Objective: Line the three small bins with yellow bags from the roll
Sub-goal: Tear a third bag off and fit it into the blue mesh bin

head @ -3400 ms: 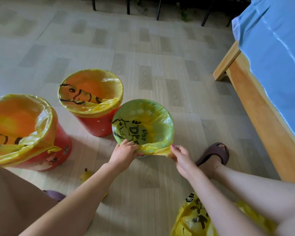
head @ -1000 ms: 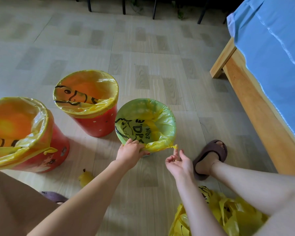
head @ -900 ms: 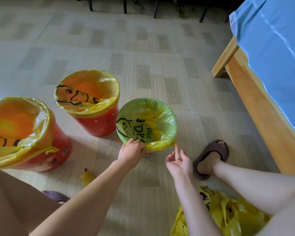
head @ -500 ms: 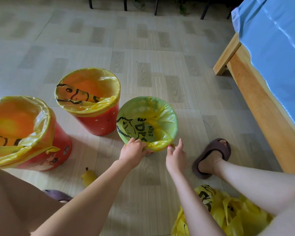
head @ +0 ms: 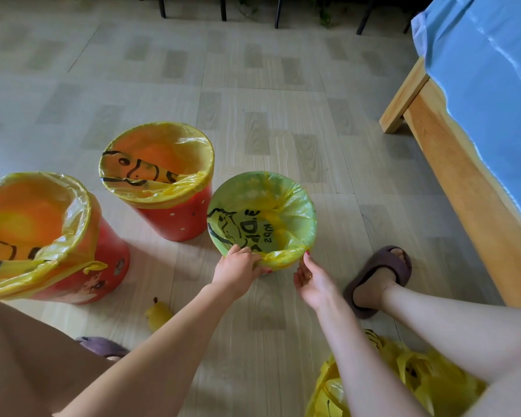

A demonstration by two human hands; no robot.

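Bins: 3 small bins stood on the floor, each lined with 1 yellow bag folded over its rim.
Red bins: 2, the near-left red bin and the middle red bin, apart from each other.
Green bin: 1, the green bin, just beside the middle red bin, its yellow bag carrying black print.
Left hand: the left hand gripped the near rim of the green bin, fingers curled over the bag's folded edge.
Right hand: the right hand sat just right of that rim, 1 fingertip touching the bag's edge; whether it pinched the plastic could not be told.
Loose bags: 1 heap of yellow bags lay at the lower right, and 1 small yellow wad lay below the bins.
Slippers: 2, 1 brown slipper on the right foot, 1 purple slipper partly hidden.
Bed: 1 wooden bed frame under 1 blue sheet.
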